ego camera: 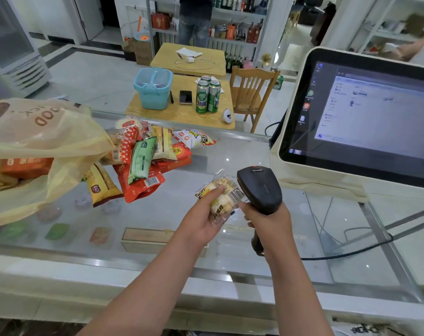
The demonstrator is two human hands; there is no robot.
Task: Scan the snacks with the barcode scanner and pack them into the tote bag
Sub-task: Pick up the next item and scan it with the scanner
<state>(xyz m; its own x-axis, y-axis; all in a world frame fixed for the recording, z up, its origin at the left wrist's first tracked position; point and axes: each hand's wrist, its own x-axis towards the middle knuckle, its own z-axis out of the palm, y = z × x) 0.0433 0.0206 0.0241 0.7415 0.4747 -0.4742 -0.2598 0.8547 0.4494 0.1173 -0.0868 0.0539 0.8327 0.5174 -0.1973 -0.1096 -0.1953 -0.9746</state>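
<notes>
My left hand [201,214] grips a small clear-wrapped snack pack [224,194] with its barcode turned toward the scanner. My right hand [269,220] holds the black barcode scanner [261,187] by its handle, the scanner's head close against the pack's barcode. Both are above the glass counter [254,154]. A pile of several snack packets [143,161], red, green, yellow and white, lies on the counter to the left. The yellow tote bag [43,139] lies at the far left, its mouth facing the pile, with an orange packet [24,166] showing inside.
A white touchscreen till [358,117] stands at the right on the counter, and the scanner's black cable [346,253] runs toward it. Beyond the counter are wooden tables with green cans [208,95], a blue container [152,87] and a phone, a wooden chair, and a person at shelves.
</notes>
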